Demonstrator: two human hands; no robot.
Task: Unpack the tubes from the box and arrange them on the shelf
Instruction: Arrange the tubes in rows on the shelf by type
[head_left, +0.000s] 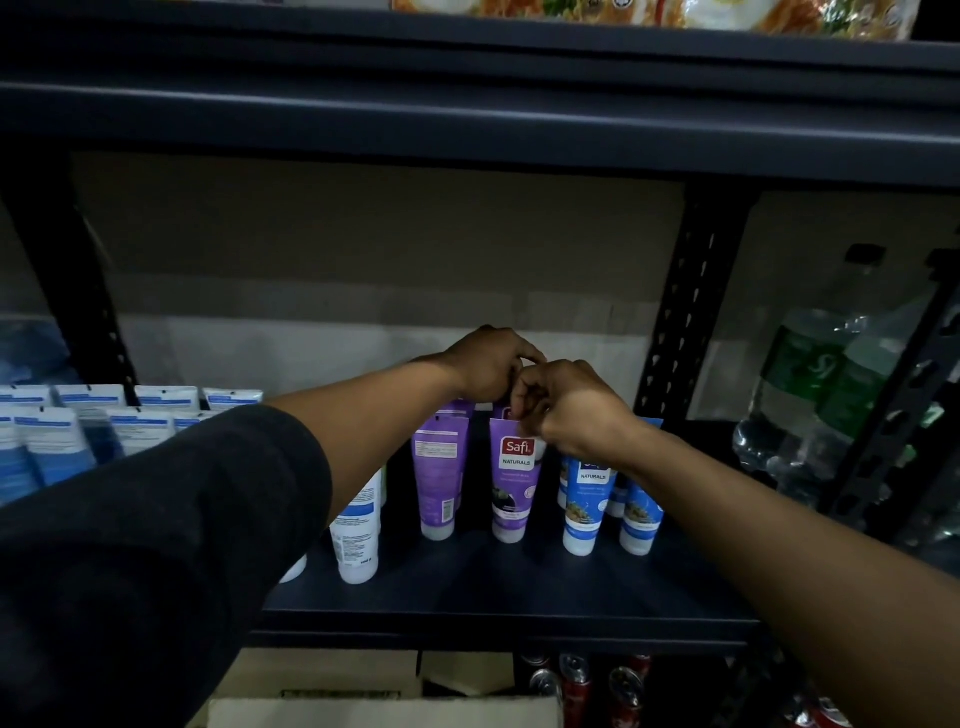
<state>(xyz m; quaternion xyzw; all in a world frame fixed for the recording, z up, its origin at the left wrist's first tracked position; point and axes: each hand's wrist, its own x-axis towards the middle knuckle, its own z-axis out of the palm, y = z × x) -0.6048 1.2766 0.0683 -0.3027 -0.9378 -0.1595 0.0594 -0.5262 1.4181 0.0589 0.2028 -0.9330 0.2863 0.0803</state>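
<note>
Head view. My right hand (569, 410) is reaching over the shelf (493, 587), its fingers (527, 402) curling narrowly and pinching the crimped top of the purple tube (514, 483) labelled "Safi Naturals", which is standing cap-down in the middle of the shelf. My left hand (485, 364) is touching the right one, its fingers curling over the tubes just behind; whether it is gripping one I cannot tell. A second purple tube (439, 478) is standing just left of the first, a white tube (358, 535) further left, and blue tubes (587, 501) just right, under my right wrist. White-and-blue tubes (78, 431) are filling the shelf's left end. Bottles (810, 395) are standing at far right. The box (384, 712) and cans (576, 686) are sitting below the shelf.
</note>
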